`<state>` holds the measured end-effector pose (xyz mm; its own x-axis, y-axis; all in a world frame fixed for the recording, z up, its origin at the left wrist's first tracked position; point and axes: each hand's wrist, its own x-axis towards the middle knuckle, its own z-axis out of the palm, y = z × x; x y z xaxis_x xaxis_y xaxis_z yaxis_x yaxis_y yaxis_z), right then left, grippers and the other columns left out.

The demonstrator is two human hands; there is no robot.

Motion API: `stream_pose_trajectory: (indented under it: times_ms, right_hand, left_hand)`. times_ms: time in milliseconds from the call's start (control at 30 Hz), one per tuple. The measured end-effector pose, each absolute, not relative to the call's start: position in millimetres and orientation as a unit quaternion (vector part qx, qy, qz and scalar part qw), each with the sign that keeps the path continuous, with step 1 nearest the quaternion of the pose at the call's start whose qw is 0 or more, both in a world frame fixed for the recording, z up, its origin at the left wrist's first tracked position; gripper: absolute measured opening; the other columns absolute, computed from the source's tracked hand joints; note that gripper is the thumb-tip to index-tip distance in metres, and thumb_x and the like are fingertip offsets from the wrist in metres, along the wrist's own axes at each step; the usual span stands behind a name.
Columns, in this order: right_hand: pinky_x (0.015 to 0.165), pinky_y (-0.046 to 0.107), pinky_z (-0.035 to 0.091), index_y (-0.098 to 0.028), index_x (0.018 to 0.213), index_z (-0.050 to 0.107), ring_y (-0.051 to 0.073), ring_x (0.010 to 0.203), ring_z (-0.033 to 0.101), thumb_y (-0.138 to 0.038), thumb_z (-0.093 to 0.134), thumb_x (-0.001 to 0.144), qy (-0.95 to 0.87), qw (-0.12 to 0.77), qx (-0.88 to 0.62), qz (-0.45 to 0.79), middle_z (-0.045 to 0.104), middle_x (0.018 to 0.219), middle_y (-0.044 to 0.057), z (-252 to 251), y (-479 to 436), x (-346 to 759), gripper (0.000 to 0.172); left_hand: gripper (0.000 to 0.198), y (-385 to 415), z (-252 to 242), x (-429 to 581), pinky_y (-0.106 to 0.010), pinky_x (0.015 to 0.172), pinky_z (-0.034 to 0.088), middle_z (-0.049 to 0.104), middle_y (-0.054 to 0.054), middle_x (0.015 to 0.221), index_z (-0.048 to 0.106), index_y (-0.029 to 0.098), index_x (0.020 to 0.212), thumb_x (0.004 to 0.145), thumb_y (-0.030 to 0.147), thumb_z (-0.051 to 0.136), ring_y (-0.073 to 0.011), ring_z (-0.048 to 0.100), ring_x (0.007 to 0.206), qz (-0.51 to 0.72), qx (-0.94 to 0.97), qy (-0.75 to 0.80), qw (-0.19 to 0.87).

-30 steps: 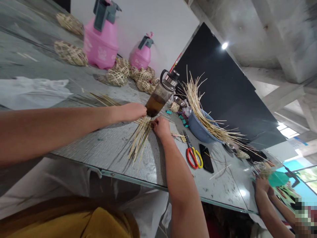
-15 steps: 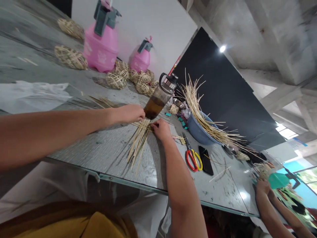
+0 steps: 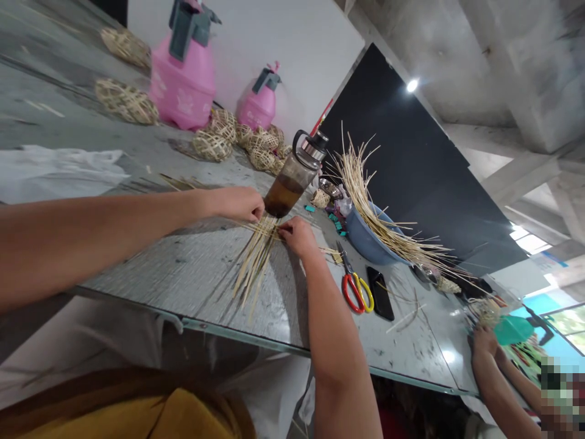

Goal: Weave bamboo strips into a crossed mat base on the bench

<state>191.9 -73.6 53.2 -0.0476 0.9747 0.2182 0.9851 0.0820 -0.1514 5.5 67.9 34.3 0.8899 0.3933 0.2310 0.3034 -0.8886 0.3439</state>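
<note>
A fan of thin bamboo strips point(image 3: 256, 259) lies crossed on the grey table point(image 3: 192, 274), partly woven where the strips meet. My left hand point(image 3: 240, 203) is closed, pinching the strips at the far side of the crossing. My right hand point(image 3: 297, 235) is closed too, its fingers pressed on the strips from the right. A water bottle point(image 3: 292, 177) with dark liquid stands just behind both hands.
Red and yellow scissors point(image 3: 354, 286) and a black phone point(image 3: 380, 292) lie right of my right arm. A blue basin point(image 3: 368, 238) holds long strips. Two pink sprayers point(image 3: 183, 73) and several woven balls point(image 3: 210, 143) sit at the back. Another person's hands point(image 3: 487, 341) work at far right.
Both hands stay on the strip crossing with small finger shifts. The view has drifted slightly; nothing was picked up or let go.
</note>
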Motion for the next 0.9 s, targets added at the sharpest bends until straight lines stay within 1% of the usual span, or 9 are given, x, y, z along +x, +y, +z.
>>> stream_pose_trajectory:
  times_ms: [67, 167, 267, 333, 467, 533, 700, 800, 900]
  right_hand:
    - [0.079, 0.032, 0.044, -0.03, 0.087, 0.08, 0.018, 0.091, 0.067, -0.024, 0.055, 0.082, -0.727, 0.136, -0.673, -0.021, 0.073, 0.092, 0.011, 52, -73, 193, 0.026]
    - [0.08, 0.029, 0.044, -0.028, 0.087, 0.079, 0.017, 0.092, 0.065, -0.022, 0.057, 0.085, -0.725, 0.122, -0.677, -0.044, 0.072, 0.094, 0.01, 50, -70, 193, 0.023]
    - [0.081, 0.026, 0.045, -0.024, 0.087, 0.078, 0.018, 0.093, 0.063, -0.018, 0.06, 0.087, -0.719, 0.093, -0.685, -0.067, 0.071, 0.094, 0.008, 48, -68, 192, 0.018]
    - [0.082, 0.026, 0.045, -0.02, 0.087, 0.077, 0.018, 0.093, 0.062, -0.015, 0.062, 0.087, -0.717, 0.084, -0.689, -0.072, 0.071, 0.093, 0.007, 48, -67, 190, 0.015]
    - [0.081, 0.025, 0.044, -0.017, 0.086, 0.076, 0.018, 0.093, 0.061, -0.014, 0.063, 0.087, -0.711, 0.079, -0.695, -0.076, 0.069, 0.093, 0.007, 49, -67, 188, 0.013]
    - [0.081, 0.024, 0.044, -0.018, 0.087, 0.076, 0.018, 0.092, 0.06, -0.015, 0.064, 0.088, -0.709, 0.077, -0.697, -0.074, 0.069, 0.093, 0.006, 50, -68, 188, 0.012]
    - [0.079, 0.024, 0.045, -0.019, 0.094, 0.075, 0.017, 0.088, 0.062, -0.024, 0.065, 0.09, -0.709, 0.076, -0.698, -0.062, 0.07, 0.094, 0.006, 52, -69, 186, 0.012]
    - [0.079, 0.025, 0.046, -0.02, 0.099, 0.075, 0.018, 0.089, 0.062, -0.031, 0.066, 0.091, -0.703, 0.079, -0.703, -0.067, 0.071, 0.097, 0.006, 52, -68, 181, 0.017]
    - [0.079, 0.024, 0.045, -0.021, 0.099, 0.076, 0.018, 0.092, 0.063, -0.033, 0.066, 0.091, -0.702, 0.073, -0.705, -0.073, 0.071, 0.098, 0.005, 51, -66, 176, 0.017]
  left_hand:
    - [0.015, 70, 33, 6, -0.031, 0.061, 0.031, 0.069, -0.004, 0.068, 0.071, 0.02, 0.069, 0.067, 0.021, 0.056, -0.0182, 0.053, 0.057, 0.156, 0.959, 0.181, 0.151]
    - [0.01, 75, 27, 7, -0.031, 0.059, 0.028, 0.065, -0.003, 0.058, 0.067, 0.02, 0.064, 0.066, 0.021, 0.057, -0.0173, 0.048, 0.052, 0.192, 0.956, 0.157, 0.154]
    - [0.009, 75, 24, 9, -0.032, 0.061, 0.029, 0.063, -0.003, 0.055, 0.065, 0.02, 0.062, 0.066, 0.018, 0.057, -0.0191, 0.05, 0.055, 0.205, 0.955, 0.153, 0.153]
    - [0.009, 72, 25, 10, -0.033, 0.061, 0.029, 0.062, -0.004, 0.054, 0.064, 0.02, 0.061, 0.064, 0.016, 0.057, -0.0195, 0.05, 0.055, 0.205, 0.955, 0.166, 0.136]
    - [0.009, 60, 33, 11, -0.033, 0.055, 0.025, 0.06, -0.004, 0.052, 0.06, 0.02, 0.055, 0.06, 0.013, 0.055, -0.017, 0.044, 0.047, 0.203, 0.956, 0.194, 0.081]
    - [0.009, 55, 37, 10, -0.032, 0.053, 0.024, 0.061, -0.003, 0.053, 0.06, 0.02, 0.055, 0.059, 0.013, 0.056, -0.0163, 0.044, 0.046, 0.194, 0.958, 0.199, 0.068]
    - [0.012, 47, 47, 7, -0.031, 0.054, 0.027, 0.068, -0.003, 0.068, 0.069, 0.021, 0.068, 0.065, 0.017, 0.059, -0.0173, 0.052, 0.055, 0.174, 0.96, 0.202, 0.086]
    - [0.009, 42, 51, 7, -0.031, 0.054, 0.026, 0.067, -0.004, 0.066, 0.068, 0.021, 0.066, 0.067, 0.017, 0.06, -0.0174, 0.051, 0.054, 0.151, 0.959, 0.225, 0.081]
    - [0.008, 37, 53, 8, -0.032, 0.055, 0.025, 0.067, -0.005, 0.066, 0.068, 0.02, 0.065, 0.067, 0.016, 0.062, -0.0181, 0.05, 0.053, 0.137, 0.958, 0.239, 0.076]
